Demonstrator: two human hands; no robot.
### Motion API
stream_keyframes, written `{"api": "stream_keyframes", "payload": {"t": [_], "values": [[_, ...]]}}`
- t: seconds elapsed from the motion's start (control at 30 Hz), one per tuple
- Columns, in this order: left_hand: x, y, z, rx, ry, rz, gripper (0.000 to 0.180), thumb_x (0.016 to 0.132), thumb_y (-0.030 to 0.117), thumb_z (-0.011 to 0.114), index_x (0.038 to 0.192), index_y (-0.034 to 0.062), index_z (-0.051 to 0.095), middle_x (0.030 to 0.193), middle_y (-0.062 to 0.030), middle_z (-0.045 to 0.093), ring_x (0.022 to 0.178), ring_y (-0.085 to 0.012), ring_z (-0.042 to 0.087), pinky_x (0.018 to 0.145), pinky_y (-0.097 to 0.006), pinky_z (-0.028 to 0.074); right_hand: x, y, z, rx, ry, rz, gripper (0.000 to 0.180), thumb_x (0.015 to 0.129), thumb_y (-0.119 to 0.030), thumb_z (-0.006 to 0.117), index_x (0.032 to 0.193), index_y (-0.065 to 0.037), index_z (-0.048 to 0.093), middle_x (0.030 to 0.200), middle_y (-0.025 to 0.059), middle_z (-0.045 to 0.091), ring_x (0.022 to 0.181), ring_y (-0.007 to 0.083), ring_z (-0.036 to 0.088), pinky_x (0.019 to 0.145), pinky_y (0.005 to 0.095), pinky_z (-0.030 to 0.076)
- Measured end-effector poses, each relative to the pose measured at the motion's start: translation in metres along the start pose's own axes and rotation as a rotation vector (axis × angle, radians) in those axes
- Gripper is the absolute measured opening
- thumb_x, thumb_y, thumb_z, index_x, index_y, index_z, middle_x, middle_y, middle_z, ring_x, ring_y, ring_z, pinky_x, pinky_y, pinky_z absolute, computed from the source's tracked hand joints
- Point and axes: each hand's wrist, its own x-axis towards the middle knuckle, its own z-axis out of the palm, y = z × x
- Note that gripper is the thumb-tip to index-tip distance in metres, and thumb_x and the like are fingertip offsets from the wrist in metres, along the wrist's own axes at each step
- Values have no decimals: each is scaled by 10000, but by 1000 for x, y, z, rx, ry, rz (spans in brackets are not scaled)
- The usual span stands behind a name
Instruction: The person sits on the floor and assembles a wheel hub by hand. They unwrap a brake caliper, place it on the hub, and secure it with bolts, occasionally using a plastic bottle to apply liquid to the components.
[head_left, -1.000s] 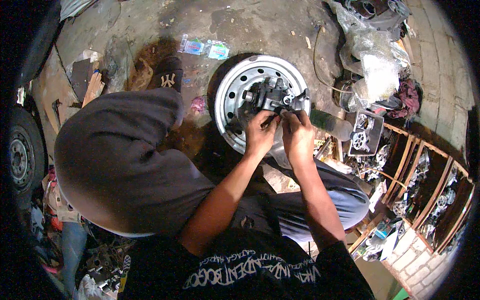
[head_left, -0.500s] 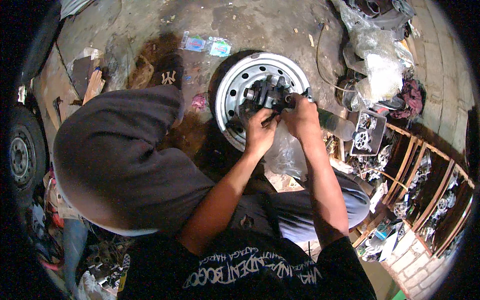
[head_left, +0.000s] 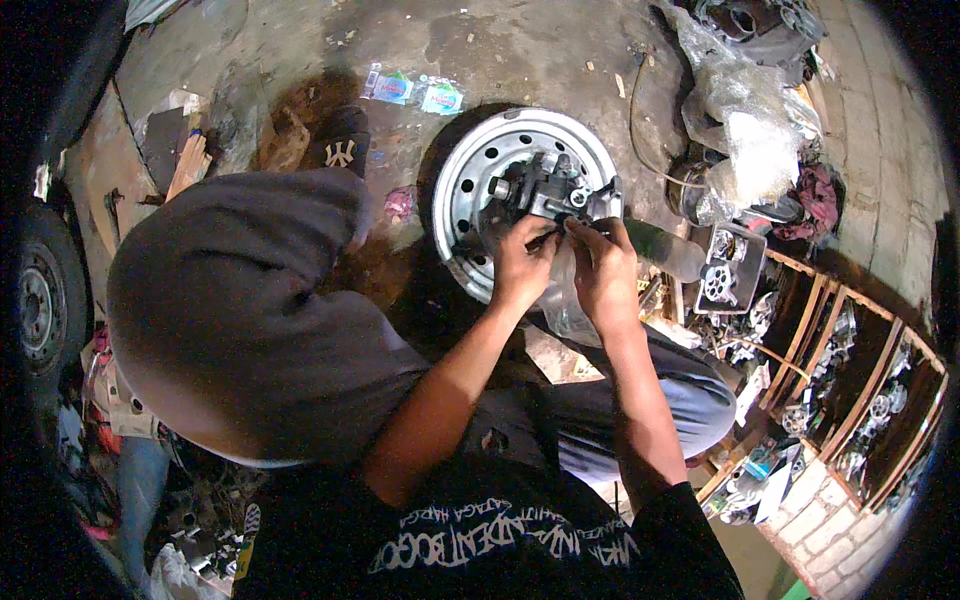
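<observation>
A dark metal machine part [head_left: 547, 188] with round ports and a short stub lies on a silver steel wheel rim [head_left: 470, 150]. At the part's near edge, my left hand [head_left: 522, 268] has its fingers closed, and what they pinch is hidden. My right hand [head_left: 606, 270] is beside it, thumb and fingers pinched together near a small dark bit at the same edge; I cannot make out what they hold. A clear plastic bag [head_left: 567, 310] hangs below and between my hands. Just right of my right hand, a clear plastic bottle [head_left: 678, 256] lies on its side.
A grey bin of metal parts [head_left: 731, 270] stands to the right, beside a wooden rack [head_left: 825, 300] with several parts. Bubble wrap [head_left: 758, 150] is at the far right. Two labels [head_left: 392, 89] and a pink scrap [head_left: 400, 204] lie on the floor. A tyre [head_left: 45, 310] stands far left.
My right hand has drawn back slightly toward me from the top of the metal part, uncovering a round port. My left hand stays nearly in place.
</observation>
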Motion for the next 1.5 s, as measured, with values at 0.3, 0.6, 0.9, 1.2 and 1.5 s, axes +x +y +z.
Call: {"api": "stream_keyframes", "payload": {"t": [0.3,0.6,0.9,1.2,1.5], "values": [[-1,7,-3,6,-23,-24,143,911,-7,659,1054,-7,669,982,-86,728,940,-154,680,846,-291,513,16,20,8,61,19,83,223,794,-41,730,1017,-26,726,907,255,694,837,445,688,726,479,558],[-2,12,-3,53,-3,-4,152,911,-15,667,1058,-36,638,964,-133,726,900,-182,688,823,-306,521,33,0,11,-51,-24,195,198,759,-46,736,936,42,712,880,276,695,847,443,692,758,467,555],[-1,9,-2,57,8,38,137,912,3,661,1044,-31,647,997,-133,720,934,-191,691,851,-313,520,-10,-2,-3,35,17,60,267,861,3,684,1119,-23,745,920,231,690,830,380,698,769,434,543],[0,19,-2,44,-5,-40,121,935,97,702,999,-5,684,945,-84,723,887,-146,658,822,-296,501,0,13,17,-11,226,132,69,825,-34,719,869,15,699,850,235,694,773,418,698,705,465,537],[0,9,-1,5,-2,-20,133,923,47,704,1016,-27,644,920,-83,703,838,-106,641,754,-275,505,23,20,-1,89,-32,227,206,827,-151,777,888,40,729,785,203,725,680,269,725,660,375,542]]}}
